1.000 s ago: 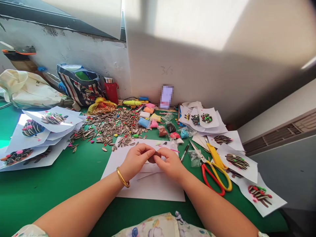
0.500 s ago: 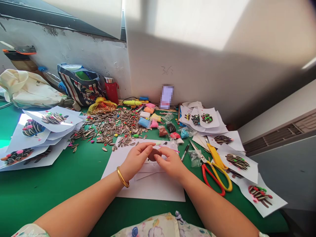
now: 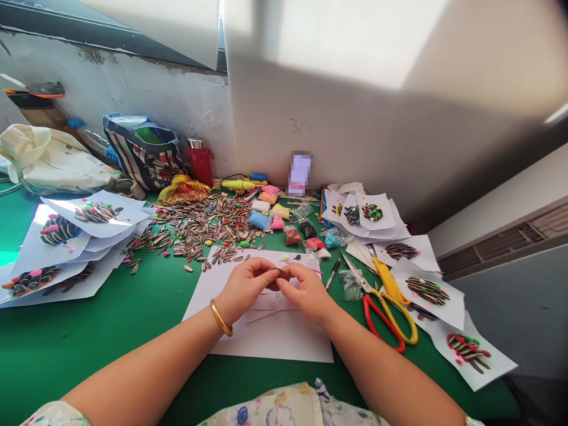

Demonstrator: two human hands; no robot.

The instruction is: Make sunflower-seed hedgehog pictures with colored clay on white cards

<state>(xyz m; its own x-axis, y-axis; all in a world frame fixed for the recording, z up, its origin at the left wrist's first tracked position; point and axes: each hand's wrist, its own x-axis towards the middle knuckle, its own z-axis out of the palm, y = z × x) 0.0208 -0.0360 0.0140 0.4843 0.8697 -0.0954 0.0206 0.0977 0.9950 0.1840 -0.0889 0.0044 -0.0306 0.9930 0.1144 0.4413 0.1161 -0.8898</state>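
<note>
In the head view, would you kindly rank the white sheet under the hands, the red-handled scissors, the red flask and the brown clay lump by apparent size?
1. white sheet
2. red-handled scissors
3. red flask, though it stands farther off, so this ranking is unsure
4. brown clay lump, pinched between left hand and right hand

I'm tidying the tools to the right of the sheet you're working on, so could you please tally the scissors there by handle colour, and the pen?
Red-handled scissors: 1
Yellow-handled scissors: 1
Pen: 1
Total: 3
All lie on the green table, right of the right hand.
</note>
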